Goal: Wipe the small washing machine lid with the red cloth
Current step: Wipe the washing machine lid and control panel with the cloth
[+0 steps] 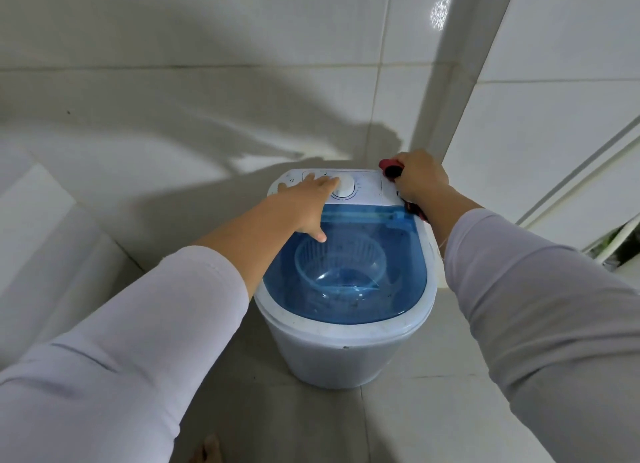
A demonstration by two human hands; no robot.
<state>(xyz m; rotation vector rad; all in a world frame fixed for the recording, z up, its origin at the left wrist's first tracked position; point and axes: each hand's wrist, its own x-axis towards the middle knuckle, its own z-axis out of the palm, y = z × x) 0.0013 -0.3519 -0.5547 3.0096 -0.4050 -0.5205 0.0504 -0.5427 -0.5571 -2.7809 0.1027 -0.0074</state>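
A small white washing machine [346,351] stands on the tiled floor. Its see-through blue lid [388,289] lies flat, and a basket shows through it. My left hand [304,202] rests flat on the white control panel, fingers straight beside the round dial [344,187], thumb on the lid's far left corner. My right hand [420,178] grips the red cloth [390,169] at the machine's far right corner. The hand hides most of the cloth; a red and dark strip shows below the wrist.
Pale tiled walls [207,81] close in behind and to the right, meeting in a corner just past the machine. A white ledge [41,227] runs along the left. White rails [588,171] cross at the right. My bare foot [207,448] shows at the bottom.
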